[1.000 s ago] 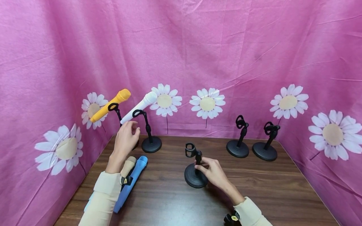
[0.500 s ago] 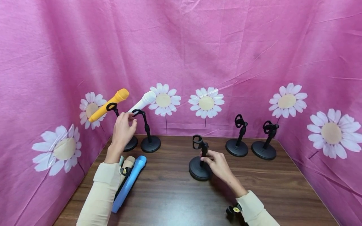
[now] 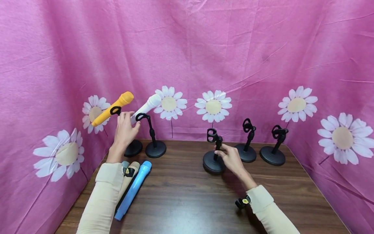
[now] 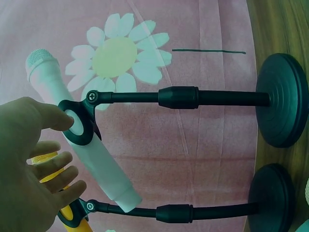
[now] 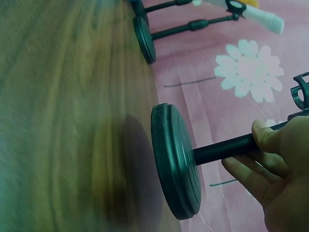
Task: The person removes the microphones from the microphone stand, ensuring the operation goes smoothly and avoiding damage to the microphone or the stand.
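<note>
My left hand (image 3: pixel 125 131) is at the white microphone (image 3: pixel 149 104), which slants in the clip of a black desk stand (image 3: pixel 155 149). In the left wrist view the thumb touches the clip ring (image 4: pixel 83 139), and the other fingers are loosely bent and spread apart. With my right hand (image 3: pixel 233 160) I grip the pole of another black microphone stand (image 3: pixel 214 163). Its clip is bare, and in the right wrist view its round base (image 5: pixel 176 162) is close over the table with a shadow beside it. A yellow microphone (image 3: pixel 120 103) slants in the leftmost stand, partly behind my left hand.
A blue microphone (image 3: pixel 134 188), a beige microphone (image 3: pixel 133 167) and a pale green one (image 3: pixel 125 164) lie by my left forearm. Two bare stands, one nearer (image 3: pixel 246 152) and one farther right (image 3: pixel 273 155), stand at the back right. A pink flowered curtain (image 3: pixel 187 48) hangs behind the wooden table (image 3: pixel 175 201).
My right hand has carried the gripped stand back and to the right, toward the two bare stands. My left hand has moved up along the white microphone to its clip.
</note>
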Demonstrator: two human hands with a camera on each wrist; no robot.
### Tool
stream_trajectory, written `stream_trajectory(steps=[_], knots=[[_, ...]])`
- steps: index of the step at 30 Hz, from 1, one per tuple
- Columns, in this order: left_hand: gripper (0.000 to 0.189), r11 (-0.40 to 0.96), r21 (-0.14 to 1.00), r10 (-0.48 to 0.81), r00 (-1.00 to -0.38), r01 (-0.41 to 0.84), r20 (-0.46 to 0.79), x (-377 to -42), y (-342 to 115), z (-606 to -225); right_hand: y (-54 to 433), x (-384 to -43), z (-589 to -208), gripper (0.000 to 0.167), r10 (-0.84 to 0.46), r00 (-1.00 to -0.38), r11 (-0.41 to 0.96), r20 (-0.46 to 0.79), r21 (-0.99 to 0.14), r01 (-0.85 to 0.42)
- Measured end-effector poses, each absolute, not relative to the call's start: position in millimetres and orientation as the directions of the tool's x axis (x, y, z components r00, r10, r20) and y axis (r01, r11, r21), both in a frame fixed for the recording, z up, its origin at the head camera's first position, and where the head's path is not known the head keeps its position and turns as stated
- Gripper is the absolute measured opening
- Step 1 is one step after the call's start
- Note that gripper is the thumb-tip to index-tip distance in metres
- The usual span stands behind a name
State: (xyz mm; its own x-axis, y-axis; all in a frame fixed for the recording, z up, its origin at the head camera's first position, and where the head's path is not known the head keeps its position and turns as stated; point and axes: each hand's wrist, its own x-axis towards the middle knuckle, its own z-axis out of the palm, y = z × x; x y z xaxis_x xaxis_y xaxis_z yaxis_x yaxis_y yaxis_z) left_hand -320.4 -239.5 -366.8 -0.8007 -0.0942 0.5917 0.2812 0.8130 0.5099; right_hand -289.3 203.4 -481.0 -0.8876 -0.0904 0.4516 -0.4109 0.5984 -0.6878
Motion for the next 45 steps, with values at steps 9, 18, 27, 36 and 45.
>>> stream_trajectory(steps=[9,18,27,36,45], knots=[[0.054,0.808,0.541,-0.089,-0.859,0.234,0.504,-329,-243,-365,209,-311,-481,0.013,-0.069,-0.899,0.630,0.432,-0.680,-0.375],[0.060,0.809,0.555,-0.079,-0.899,0.194,0.431,-335,-246,-370,215,-333,-485,0.010,-0.036,-0.910,0.646,0.413,-0.685,-0.337],[0.062,0.808,0.560,-0.079,-0.906,0.186,0.416,-338,-246,-371,223,-347,-487,0.011,-0.010,-0.926,0.664,0.376,-0.690,-0.287],[0.062,0.804,0.567,-0.073,-0.915,0.181,0.396,-338,-243,-366,225,-356,-488,0.016,-0.005,-0.936,0.674,0.353,-0.690,-0.264],[0.060,0.801,0.571,-0.081,-0.914,0.178,0.398,-339,-244,-369,228,-363,-495,0.013,0.017,-0.940,0.677,0.340,-0.696,-0.239]])
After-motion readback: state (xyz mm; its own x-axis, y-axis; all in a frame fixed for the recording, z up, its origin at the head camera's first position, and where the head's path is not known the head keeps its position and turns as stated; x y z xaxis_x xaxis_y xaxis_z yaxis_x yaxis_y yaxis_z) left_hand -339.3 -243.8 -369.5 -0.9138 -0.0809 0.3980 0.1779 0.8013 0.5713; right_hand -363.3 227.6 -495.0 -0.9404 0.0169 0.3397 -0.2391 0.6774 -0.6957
